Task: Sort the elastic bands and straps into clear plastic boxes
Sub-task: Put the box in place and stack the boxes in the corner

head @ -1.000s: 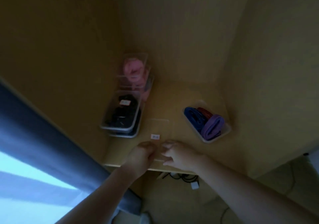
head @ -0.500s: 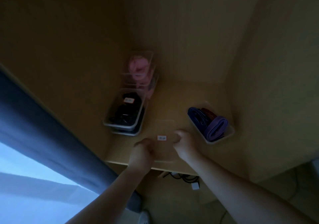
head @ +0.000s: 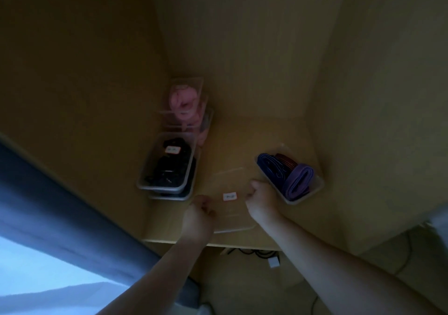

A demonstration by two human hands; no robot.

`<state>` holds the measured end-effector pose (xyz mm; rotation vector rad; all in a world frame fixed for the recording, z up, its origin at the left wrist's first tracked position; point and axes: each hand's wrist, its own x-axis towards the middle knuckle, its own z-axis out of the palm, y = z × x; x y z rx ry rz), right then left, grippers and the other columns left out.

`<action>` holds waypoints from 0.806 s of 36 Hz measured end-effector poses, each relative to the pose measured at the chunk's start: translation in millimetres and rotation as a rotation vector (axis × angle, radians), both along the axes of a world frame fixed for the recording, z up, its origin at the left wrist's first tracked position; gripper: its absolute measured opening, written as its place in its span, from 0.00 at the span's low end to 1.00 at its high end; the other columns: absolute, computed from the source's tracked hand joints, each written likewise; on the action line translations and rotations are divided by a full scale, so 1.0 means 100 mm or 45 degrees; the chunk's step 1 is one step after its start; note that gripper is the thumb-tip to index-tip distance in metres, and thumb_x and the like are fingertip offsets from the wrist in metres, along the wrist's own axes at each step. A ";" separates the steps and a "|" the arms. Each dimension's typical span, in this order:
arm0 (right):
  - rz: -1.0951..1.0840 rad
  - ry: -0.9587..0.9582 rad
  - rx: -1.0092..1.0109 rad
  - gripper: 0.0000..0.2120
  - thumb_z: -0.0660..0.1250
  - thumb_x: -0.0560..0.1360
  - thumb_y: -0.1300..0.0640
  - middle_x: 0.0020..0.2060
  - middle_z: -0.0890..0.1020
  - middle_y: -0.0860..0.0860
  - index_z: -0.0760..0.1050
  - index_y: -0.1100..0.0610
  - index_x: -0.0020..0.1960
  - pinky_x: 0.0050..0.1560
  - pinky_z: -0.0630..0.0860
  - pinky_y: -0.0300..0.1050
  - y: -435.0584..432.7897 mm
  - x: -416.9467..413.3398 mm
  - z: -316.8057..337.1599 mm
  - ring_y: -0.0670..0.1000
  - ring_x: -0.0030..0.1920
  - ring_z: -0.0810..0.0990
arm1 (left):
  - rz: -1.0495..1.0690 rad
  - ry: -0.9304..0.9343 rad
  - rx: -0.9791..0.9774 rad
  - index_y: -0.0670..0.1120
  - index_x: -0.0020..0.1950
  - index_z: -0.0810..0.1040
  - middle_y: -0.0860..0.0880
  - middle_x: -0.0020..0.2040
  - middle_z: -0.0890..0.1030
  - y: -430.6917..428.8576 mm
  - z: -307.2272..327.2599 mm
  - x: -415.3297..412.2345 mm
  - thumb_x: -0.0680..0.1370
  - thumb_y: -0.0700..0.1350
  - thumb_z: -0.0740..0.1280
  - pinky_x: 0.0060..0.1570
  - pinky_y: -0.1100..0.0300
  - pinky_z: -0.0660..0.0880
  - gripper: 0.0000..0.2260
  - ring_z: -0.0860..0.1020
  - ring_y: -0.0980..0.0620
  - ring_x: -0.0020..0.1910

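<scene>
A clear plastic lid (head: 229, 183) with a small white label (head: 229, 196) lies near the front of the wooden shelf. My left hand (head: 199, 214) grips its left edge and my right hand (head: 260, 199) grips its right edge, fingers curled. Just right of my right hand stands an open clear box (head: 312, 192) with blue, red and purple straps (head: 288, 174). At the left sit stacked closed boxes of black bands (head: 167, 166). Behind them are boxes of pink bands (head: 184, 102).
The wooden shelf (head: 254, 140) is closed in by yellow walls at the back, left and right. Its front edge runs just under my wrists. Cables and a white plug (head: 272, 262) hang below it. A dark curtain (head: 60, 213) fills the lower left.
Both hands have spread apart from the lid's near edge to its left and right sides. The lid has shifted a little away from me, toward the strap box.
</scene>
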<state>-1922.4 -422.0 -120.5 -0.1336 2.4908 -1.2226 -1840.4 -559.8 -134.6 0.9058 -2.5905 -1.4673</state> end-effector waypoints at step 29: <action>-0.241 0.258 0.332 0.16 0.59 0.79 0.65 0.60 0.80 0.56 0.76 0.60 0.65 0.55 0.72 0.41 0.85 -0.96 0.33 0.56 0.60 0.78 | -0.147 0.228 0.024 0.40 0.47 0.75 0.43 0.44 0.80 0.94 0.11 -0.98 0.76 0.42 0.69 0.31 0.65 0.67 0.06 0.78 0.46 0.41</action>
